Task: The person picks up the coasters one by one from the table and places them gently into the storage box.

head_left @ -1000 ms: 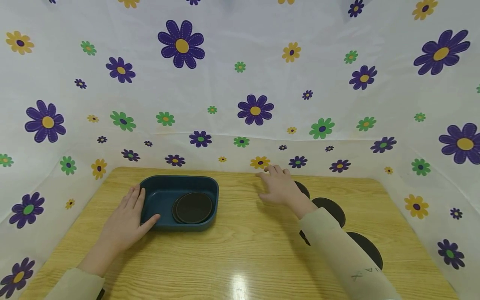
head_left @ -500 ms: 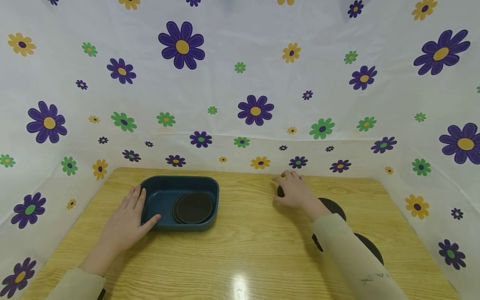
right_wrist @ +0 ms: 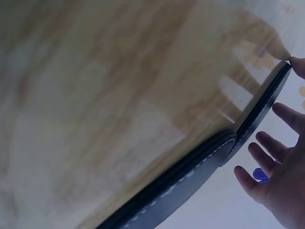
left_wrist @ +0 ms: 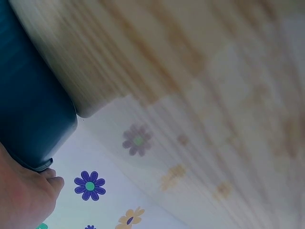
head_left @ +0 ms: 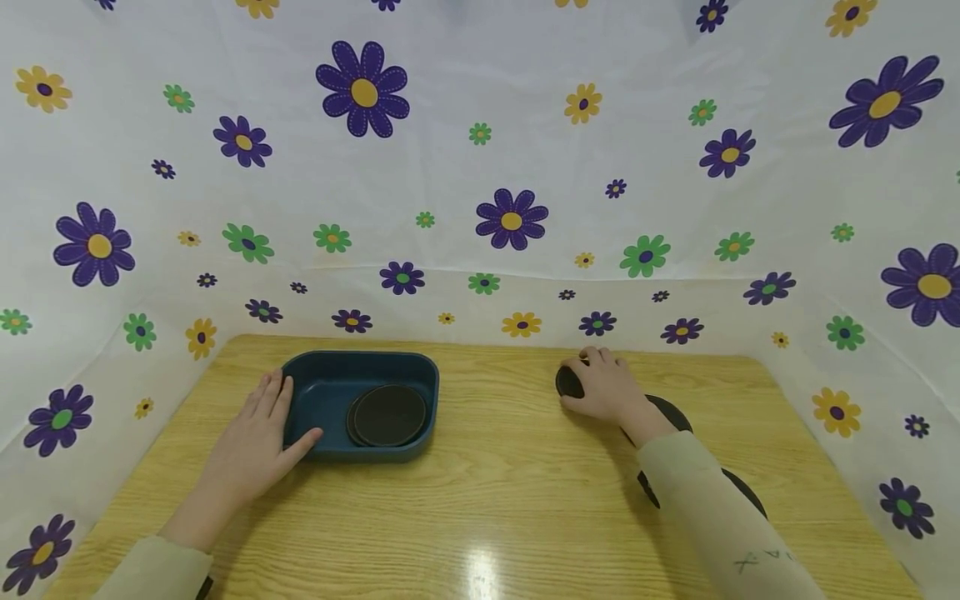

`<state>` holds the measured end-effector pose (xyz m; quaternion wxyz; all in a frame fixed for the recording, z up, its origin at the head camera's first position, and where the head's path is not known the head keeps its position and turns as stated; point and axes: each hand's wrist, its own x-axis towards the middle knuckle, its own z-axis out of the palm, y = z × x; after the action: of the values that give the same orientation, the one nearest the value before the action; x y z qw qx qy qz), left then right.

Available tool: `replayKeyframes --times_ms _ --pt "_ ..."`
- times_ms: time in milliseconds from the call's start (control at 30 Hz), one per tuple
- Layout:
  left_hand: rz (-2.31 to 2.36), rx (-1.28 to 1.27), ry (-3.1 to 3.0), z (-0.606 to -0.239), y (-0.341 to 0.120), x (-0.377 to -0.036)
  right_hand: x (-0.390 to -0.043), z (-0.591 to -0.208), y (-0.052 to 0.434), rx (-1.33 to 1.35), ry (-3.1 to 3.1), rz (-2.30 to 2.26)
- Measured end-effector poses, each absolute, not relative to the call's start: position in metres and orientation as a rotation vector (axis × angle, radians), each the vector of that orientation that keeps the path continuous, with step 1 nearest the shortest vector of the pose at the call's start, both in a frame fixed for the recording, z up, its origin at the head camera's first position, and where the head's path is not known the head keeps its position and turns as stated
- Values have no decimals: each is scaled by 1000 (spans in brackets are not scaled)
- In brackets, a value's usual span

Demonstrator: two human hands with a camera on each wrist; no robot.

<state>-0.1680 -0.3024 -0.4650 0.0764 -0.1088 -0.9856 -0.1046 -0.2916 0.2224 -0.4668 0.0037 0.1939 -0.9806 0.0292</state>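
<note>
In the head view, my left hand point(head_left: 243, 442) rests along the left side of a dark blue rectangular tray point(head_left: 318, 454), fingers straight and thumb over the near rim. Two round black coasters point(head_left: 388, 415) overlap inside the tray at its right end. My right hand point(head_left: 609, 387) is spread over another black coaster point(head_left: 568, 381) near the table's back edge, hiding most of it. In the right wrist view, one fingertip touches the far edge of that coaster point(right_wrist: 267, 107), which has a stitched rim; the other fingers are splayed just off it.
Two more black coasters, a middle one point(head_left: 671, 410) and a nearer one point(head_left: 745, 490), lie in a row partly under the right forearm. The wooden table point(head_left: 450, 517) is enclosed at the back and sides by a white flowered cloth point(head_left: 450, 167).
My right hand has moved to the right and slightly down, from left of the farthest coaster to over it. The left hand and the tray have stayed in place.
</note>
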Motion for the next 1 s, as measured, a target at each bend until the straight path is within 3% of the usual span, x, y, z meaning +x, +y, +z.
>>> replayKeyframes --times_ms 1000 --pt "-319 -342 -2936 -467 -304 -169 -291 -466 216 492 -3206 168"
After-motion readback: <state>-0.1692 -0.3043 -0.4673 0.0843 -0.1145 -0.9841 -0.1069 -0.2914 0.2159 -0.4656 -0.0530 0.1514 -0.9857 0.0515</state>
